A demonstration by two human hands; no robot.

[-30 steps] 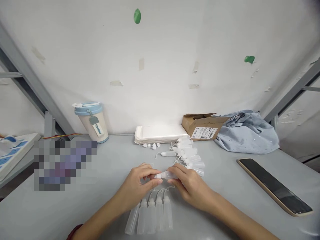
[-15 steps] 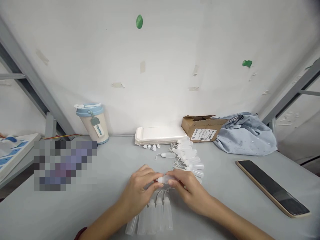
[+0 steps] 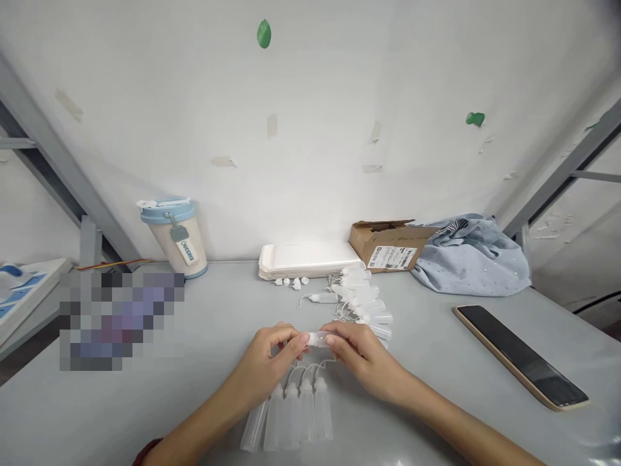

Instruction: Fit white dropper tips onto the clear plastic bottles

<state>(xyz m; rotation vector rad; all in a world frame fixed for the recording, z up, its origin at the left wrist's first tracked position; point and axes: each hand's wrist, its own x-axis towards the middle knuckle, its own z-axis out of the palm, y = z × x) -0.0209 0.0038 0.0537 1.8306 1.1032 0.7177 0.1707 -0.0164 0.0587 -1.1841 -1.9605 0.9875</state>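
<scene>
A small translucent plastic bottle (image 3: pixel 321 339) lies sideways between my two hands, above the grey table. My left hand (image 3: pixel 272 357) pinches its white neck end between thumb and fingers. Around the bottle's body, on the other side, my right hand (image 3: pixel 363 355) is closed. Just below my hands, several similar squeeze bottles (image 3: pixel 291 417) lie in a row, with thin tubes curving from their tops. Beyond my right hand is a pile of more such bottles (image 3: pixel 363 298). One single bottle (image 3: pixel 324 298) lies left of that pile, its tube pointing left.
Small white caps (image 3: pixel 296 283) lie before a stack of white packets (image 3: pixel 308 257). An open cardboard box (image 3: pixel 388 249) and a light blue cloth (image 3: pixel 473 259) stand at the back right. A phone (image 3: pixel 519 356) lies at right, a lidded cup (image 3: pixel 177 239) stands at left. The wall is behind.
The left hand's grip on the neck end has shifted, with the thumb now higher on it. The right hand still holds the bottle's body. The whole view has moved slightly.
</scene>
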